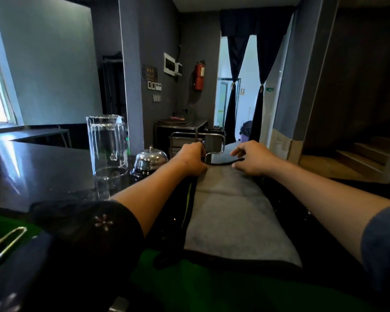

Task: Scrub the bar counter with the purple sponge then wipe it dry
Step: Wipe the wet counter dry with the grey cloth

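Note:
A grey cloth (pixel 230 212) with a dark hem lies stretched lengthwise on the black bar counter (pixel 54 172), running from the near edge away from me. My left hand (pixel 193 159) is closed on the cloth's far left corner. My right hand (pixel 251 157) pinches the far right corner, where the dark edge of the cloth curls up. Both arms reach forward along the cloth's sides. No purple sponge shows in this view.
An upturned clear glass pitcher (pixel 107 146) and a chrome service bell (pixel 150 162) stand on the counter left of my left hand. A chrome rail (pixel 212 143) rises just beyond the cloth's far end. Wooden steps (pixel 358 156) lie at the right.

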A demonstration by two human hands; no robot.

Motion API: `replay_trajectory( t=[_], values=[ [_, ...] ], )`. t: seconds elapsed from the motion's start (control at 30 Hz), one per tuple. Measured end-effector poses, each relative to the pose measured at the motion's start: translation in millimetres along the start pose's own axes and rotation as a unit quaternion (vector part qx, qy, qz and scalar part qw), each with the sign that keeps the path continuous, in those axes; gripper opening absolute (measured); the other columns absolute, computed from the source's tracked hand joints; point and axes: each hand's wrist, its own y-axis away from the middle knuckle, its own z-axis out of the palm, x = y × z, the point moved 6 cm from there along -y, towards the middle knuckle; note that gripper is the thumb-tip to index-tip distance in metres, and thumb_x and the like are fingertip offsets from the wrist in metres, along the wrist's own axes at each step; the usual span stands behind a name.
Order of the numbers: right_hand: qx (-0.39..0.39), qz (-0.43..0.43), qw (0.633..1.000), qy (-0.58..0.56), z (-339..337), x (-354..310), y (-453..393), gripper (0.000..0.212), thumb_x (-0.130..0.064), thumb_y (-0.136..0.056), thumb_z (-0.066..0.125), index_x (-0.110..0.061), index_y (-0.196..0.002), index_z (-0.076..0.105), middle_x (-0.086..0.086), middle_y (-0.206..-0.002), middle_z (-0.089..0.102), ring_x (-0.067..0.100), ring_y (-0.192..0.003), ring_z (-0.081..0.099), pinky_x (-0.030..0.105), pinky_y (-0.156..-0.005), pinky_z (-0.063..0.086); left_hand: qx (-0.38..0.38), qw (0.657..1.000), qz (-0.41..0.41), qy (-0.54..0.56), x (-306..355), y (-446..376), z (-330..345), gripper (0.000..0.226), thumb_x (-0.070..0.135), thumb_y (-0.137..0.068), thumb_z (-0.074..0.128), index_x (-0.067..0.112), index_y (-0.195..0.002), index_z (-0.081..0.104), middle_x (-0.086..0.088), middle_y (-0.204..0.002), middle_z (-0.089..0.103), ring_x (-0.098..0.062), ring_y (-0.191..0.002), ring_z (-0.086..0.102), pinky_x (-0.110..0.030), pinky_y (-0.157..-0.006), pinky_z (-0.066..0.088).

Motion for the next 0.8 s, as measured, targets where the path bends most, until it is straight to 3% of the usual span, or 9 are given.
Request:
replay_trajectory(
  t=[0.17, 0.23, 0.33, 0.5, 0.67, 0.8],
  values=[
    [0.000, -0.060, 0.998, -0.004, 1, -47, 35, 0.052, -0.040, -0.089, 0.061, -0.019, -0.135, 0.048, 0.004, -0.138, 0.051, 0.022, -0.122, 0.048, 0.025, -0.090, 0.035, 0.026, 0.999, 0.032, 0.006, 8, 32, -23, 0.032, 0.015, -0.087, 0.060, 0.011, -0.117, 0.055, -0.010, -0.116, 0.061, -0.023, -0.108, 0.056, -0.034, -0.093, 0.047],
    [-0.054, -0.059, 0.997, -0.002, 18, -64, 49, 0.061, -0.051, -0.091, 0.051, -0.021, -0.143, 0.038, 0.006, -0.147, 0.041, 0.025, -0.131, 0.040, 0.031, -0.098, 0.033, 0.026, 0.998, 0.049, 0.005, 8, 51, -31, 0.025, 0.012, -0.087, 0.056, 0.012, -0.113, 0.057, -0.006, -0.108, 0.062, -0.018, -0.097, 0.059, -0.027, -0.081, 0.049],
    [-0.128, -0.002, 0.989, 0.076, 51, -70, 64, 0.070, -0.059, -0.095, 0.025, -0.016, -0.150, 0.017, 0.010, -0.159, 0.012, 0.032, -0.144, 0.012, 0.048, -0.114, 0.011, 0.036, 0.997, 0.063, -0.019, 5, 82, -43, 0.020, 0.011, -0.088, 0.052, 0.016, -0.107, 0.058, 0.003, -0.094, 0.058, -0.008, -0.081, 0.054, -0.017, -0.067, 0.043],
    [-0.142, 0.067, 0.981, 0.113, 73, -78, 69, 0.075, -0.061, -0.094, 0.009, -0.013, -0.151, 0.009, 0.012, -0.159, 0.000, 0.030, -0.145, -0.003, 0.054, -0.112, -0.008, 0.046, 0.997, 0.004, -0.063, -25, 123, -53, 0.019, 0.014, -0.088, 0.047, 0.019, -0.103, 0.057, -0.002, -0.103, 0.059, -0.020, -0.091, 0.059, -0.042, -0.084, 0.051],
    [-0.140, 0.086, 0.977, 0.132, 82, -100, 67, 0.076, -0.063, -0.093, 0.010, -0.015, -0.151, 0.004, 0.015, -0.159, -0.003, 0.033, -0.145, -0.006, 0.058, -0.110, -0.011, 0.051, 0.994, -0.069, -0.074, -54, 136, -56, 0.025, 0.021, -0.089, 0.044, 0.021, -0.110, 0.058, -0.002, -0.116, 0.055, -0.021, -0.102, 0.054, -0.046, -0.093, 0.046],
    [-0.134, 0.081, 0.979, 0.133, 85, -107, 56, 0.073, -0.066, -0.092, 0.008, -0.023, -0.152, 0.008, 0.014, -0.159, 0.000, 0.033, -0.145, -0.004, 0.066, -0.104, -0.014, 0.055, 0.992, -0.091, -0.073, -62, 135, -50, 0.030, 0.028, -0.090, 0.043, 0.021, -0.115, 0.056, -0.003, -0.115, 0.052, -0.020, -0.102, 0.052, -0.044, -0.092, 0.044]
  ],
)
